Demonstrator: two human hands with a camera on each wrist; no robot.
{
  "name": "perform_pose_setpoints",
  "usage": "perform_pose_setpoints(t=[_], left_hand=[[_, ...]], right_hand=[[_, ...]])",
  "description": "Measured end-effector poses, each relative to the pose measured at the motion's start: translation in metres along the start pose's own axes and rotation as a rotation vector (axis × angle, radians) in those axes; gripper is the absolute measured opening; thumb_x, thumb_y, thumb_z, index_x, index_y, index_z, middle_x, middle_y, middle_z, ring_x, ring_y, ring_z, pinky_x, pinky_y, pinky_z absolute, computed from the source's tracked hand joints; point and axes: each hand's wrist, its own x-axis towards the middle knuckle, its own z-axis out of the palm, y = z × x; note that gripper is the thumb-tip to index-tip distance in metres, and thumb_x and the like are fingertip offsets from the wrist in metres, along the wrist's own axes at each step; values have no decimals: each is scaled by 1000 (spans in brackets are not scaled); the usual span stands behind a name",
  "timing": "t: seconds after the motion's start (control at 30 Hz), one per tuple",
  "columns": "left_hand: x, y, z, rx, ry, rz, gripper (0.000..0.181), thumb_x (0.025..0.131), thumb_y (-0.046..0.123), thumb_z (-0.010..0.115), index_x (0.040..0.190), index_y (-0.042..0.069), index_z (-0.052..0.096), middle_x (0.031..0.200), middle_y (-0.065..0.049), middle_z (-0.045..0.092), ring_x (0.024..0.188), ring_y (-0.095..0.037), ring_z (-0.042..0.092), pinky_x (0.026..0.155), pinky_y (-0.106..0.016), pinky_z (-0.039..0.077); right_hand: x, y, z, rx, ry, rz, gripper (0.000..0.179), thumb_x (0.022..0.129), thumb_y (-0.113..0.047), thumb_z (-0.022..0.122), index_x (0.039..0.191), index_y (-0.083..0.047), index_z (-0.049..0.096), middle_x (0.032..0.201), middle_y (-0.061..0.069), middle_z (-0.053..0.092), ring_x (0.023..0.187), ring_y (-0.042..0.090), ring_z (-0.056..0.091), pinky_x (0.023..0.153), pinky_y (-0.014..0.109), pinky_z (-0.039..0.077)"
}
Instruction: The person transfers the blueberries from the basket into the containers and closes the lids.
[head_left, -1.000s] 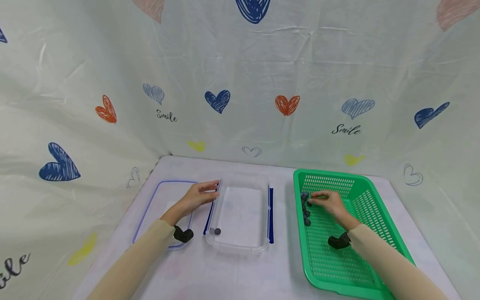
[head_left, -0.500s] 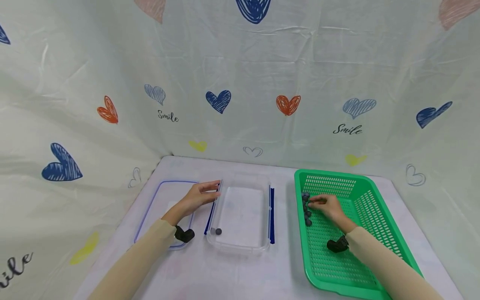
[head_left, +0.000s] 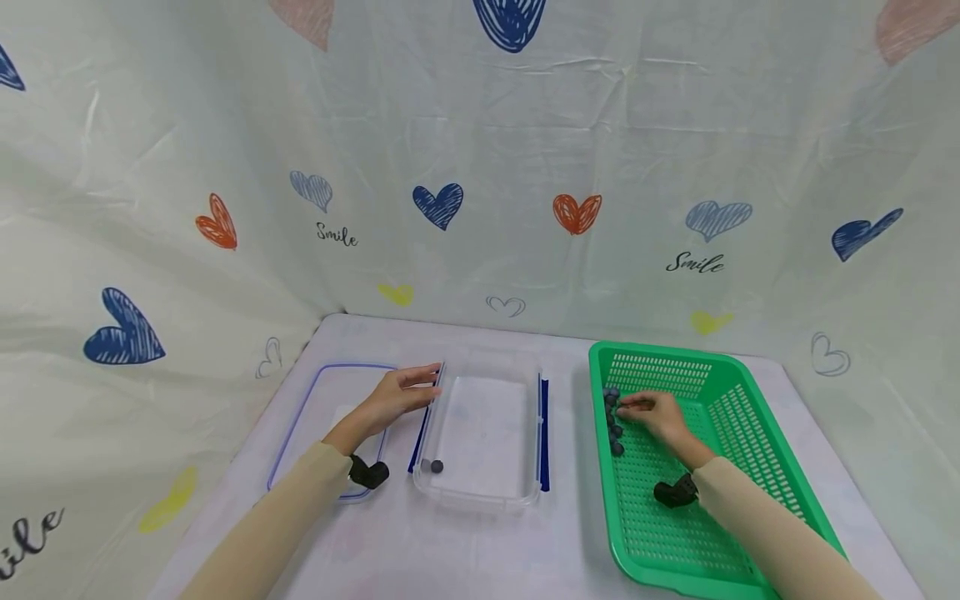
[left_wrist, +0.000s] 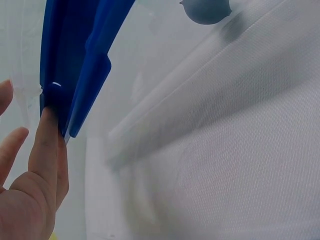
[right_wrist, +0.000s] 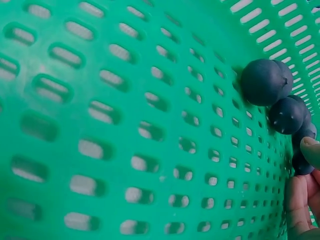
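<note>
A clear plastic box point(head_left: 480, 502) with blue side clips stands mid-table, one blueberry point(head_left: 437, 467) in its near left corner. My left hand point(head_left: 393, 397) rests at its left side; in the left wrist view, straight fingers point(left_wrist: 44, 150) touch the blue clip point(left_wrist: 75, 50) from below. Inside the green basket point(head_left: 611, 508), my right hand point(head_left: 658, 414) is at a row of several blueberries point(head_left: 617, 432) along the left wall. The right wrist view shows its thumb point(right_wrist: 312, 150) and finger pinching a blueberry point(right_wrist: 301, 164) at the end of the row, partly hidden by them.
A clear lid with a blue rim point(head_left: 303, 408) lies left of the box, partly beneath my left forearm. The box's other blue clip point(head_left: 544, 437) hangs out on its right side. A curtain printed with hearts point(head_left: 480, 250) rises behind the table.
My right hand has drawn back slightly toward me along the blueberry row, its fingertips coming closer together. The left hand stays at the box's side.
</note>
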Motion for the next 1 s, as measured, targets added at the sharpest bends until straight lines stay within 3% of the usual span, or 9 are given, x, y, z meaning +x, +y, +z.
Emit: perform_pose_setpoints(t=[0.23, 0.5, 0.63, 0.83, 1.0], left_hand=[[-2, 0, 0, -15, 6, -15, 61, 92, 19, 75, 147, 11, 50, 146, -21, 48, 124, -30, 57, 100, -38, 50], [-3, 0, 0, -5, -13, 7, 61, 94, 18, 72, 149, 7, 47, 146, -24, 46, 128, -35, 53, 101, -39, 49], [-4, -1, 0, -2, -10, 8, 60, 95, 16, 71, 149, 7, 47, 146, -24, 46, 130, -36, 51, 101, -39, 49], [-5, 1, 1, -6, -1, 1, 59, 95, 16, 71, 148, 9, 48, 145, -24, 47, 129, -36, 52, 101, -39, 49], [-5, 6, 2, -18, 1, -8, 59, 94, 15, 71, 148, 8, 48, 145, -24, 47, 127, -35, 53, 101, -39, 49]], right_hand=[[2, -6, -4, 10, 16, 29, 31, 91, -13, 75, 112, 9, 69, 111, 21, 68, 97, 28, 67, 84, 43, 57], [5, -13, -15, 57, 50, 34, 41, 93, -20, 74, 121, 8, 65, 122, 21, 64, 92, 4, 59, 94, 50, 52], [4, -20, -21, 77, 45, 46, 48, 93, -26, 74, 126, 8, 62, 126, 22, 61, 94, 3, 58, 100, 54, 48], [2, -32, -29, 107, 32, 44, 54, 95, -29, 71, 131, 8, 58, 134, 24, 54, 102, 7, 56, 105, 57, 42], [0, -44, -35, 117, 23, 29, 59, 94, -34, 71, 133, 8, 56, 142, 25, 45, 122, 30, 51, 108, 59, 37]])
